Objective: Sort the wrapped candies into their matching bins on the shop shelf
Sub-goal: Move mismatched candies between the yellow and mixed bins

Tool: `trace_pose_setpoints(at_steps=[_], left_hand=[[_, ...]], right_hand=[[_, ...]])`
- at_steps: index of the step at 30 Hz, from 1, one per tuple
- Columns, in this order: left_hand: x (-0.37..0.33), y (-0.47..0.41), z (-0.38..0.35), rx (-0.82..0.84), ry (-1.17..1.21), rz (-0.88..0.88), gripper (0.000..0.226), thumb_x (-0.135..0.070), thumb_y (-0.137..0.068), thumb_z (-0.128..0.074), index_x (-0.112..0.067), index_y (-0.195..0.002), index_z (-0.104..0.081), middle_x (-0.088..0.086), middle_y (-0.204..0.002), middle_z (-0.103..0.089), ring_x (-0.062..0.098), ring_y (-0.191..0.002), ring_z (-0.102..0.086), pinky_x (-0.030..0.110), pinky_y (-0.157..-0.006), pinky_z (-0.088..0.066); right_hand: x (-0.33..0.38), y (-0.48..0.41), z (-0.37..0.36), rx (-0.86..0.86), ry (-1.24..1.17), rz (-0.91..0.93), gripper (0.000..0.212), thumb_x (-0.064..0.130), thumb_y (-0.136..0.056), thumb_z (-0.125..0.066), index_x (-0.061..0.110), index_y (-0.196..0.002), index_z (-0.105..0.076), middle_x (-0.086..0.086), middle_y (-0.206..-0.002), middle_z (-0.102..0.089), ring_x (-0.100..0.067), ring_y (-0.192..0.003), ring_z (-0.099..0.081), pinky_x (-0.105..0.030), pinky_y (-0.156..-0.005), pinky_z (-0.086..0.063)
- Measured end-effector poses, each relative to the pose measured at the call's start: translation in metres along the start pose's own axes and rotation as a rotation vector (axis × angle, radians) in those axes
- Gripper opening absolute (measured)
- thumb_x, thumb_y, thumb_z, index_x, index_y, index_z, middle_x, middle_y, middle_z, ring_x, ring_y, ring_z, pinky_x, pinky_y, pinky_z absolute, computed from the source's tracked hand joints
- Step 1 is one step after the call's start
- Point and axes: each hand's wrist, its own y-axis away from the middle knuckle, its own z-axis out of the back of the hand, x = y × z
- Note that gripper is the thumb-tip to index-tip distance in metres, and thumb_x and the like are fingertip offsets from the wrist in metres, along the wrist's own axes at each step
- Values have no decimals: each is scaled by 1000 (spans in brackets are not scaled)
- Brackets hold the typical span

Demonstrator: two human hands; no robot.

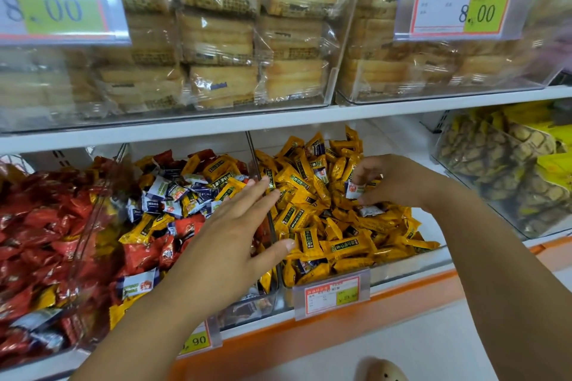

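My right hand, at centre right of the frame, is curled over the bin of yellow candies. Its thumb and fingertips pinch a small white-and-blue candy just above the heap. A second white-and-blue wrapper lies on the yellow pile just below it, and a third sits near the front of that bin.

My left hand, in the middle of the frame, is flat and spread, palm down, holding nothing. Its fingers are straight and reach across the clear divider toward the yellow heap, with the thumb tip over the yellow wrappers. I cannot tell whether the fingertips touch them. Under that hand is the middle bin, a mix of white-and-blue, yellow and red wrappers.

At the left of the frame a bin holds red candies. A price tag hangs on the front of the yellow bin. On the white shelf above, clear boxes hold wrapped bread packs. At the right edge are pineapple-patterned packs.
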Motion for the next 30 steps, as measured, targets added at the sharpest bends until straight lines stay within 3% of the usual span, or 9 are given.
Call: trace_pose_setpoints(at_steps=[4,9,13,17,20,23,26,29,30], left_hand=[[-4,0,3,21,-17,24,78,-75,-77,-26,-48,-147,-1,-35,-149,20,-13,-137,20,20,-113,6],[-5,2,2,6,-26,13,78,-73,-80,-27,-45,-148,1,-32,-151,20,-10,-138,22,22,-115,6],[-2,7,4,3,-34,-9,77,-72,-81,-27,-46,-148,-1,-31,-153,18,-10,-138,22,22,-115,7],[8,15,6,-7,-41,-27,73,-73,-84,-29,-48,-147,-3,-30,-154,12,-12,-137,21,20,-115,9],[15,21,6,-22,-76,-50,75,-79,-81,-23,-49,-146,-3,-29,-155,7,-13,-137,20,15,-110,13],[19,25,10,-10,-58,-23,70,-81,-81,-25,-55,-140,2,-31,-152,10,-16,-135,21,13,-110,14],[19,25,13,-29,-58,-35,69,-80,-81,-23,-56,-140,4,-34,-152,11,-17,-134,22,12,-109,13],[16,23,12,-4,-56,-29,69,-74,-82,-26,-55,-141,6,-35,-150,16,-17,-133,25,9,-105,18],[14,22,11,1,-61,-31,71,-73,-82,-26,-54,-142,6,-34,-150,18,-16,-133,26,10,-105,19]], right_hand=[[7,3,0,-90,-47,42,23,-1,-73,-75,20,-78,-66,6,-88,-64,9,-60,-54,-7,-51,-38],[40,-1,-18,-203,-507,82,21,-11,-79,-67,9,-81,-61,-8,-80,-63,-12,-57,-61,-23,-50,-54],[83,-11,-42,-300,-767,98,19,-10,-81,-66,8,-84,-63,-5,-77,-65,-14,-57,-65,-24,-57,-59],[118,-18,-57,-249,-999,202,21,-8,-81,-67,13,-81,-66,1,-79,-69,-10,-67,-68,-27,-70,-60],[133,-21,-71,-220,-671,239,12,6,-82,-71,10,-92,-69,-2,-92,-70,-14,-85,-66,-24,-81,-53],[127,-31,-70,-307,-353,249,24,10,-87,-64,17,-109,-70,5,-105,-68,-10,-94,-62,-10,-78,-46],[94,-45,-59,-237,-11,173,27,9,-94,-54,16,-116,-68,-2,-120,-65,-18,-112,-60,-22,-93,-45],[62,-49,-73,-81,139,176,28,10,-91,-59,18,-117,-66,-2,-119,-62,-12,-105,-57,-12,-76,-43],[57,-50,-83,-44,166,192,30,14,-91,-61,20,-121,-64,-1,-121,-60,-12,-107,-55,-15,-80,-44]])
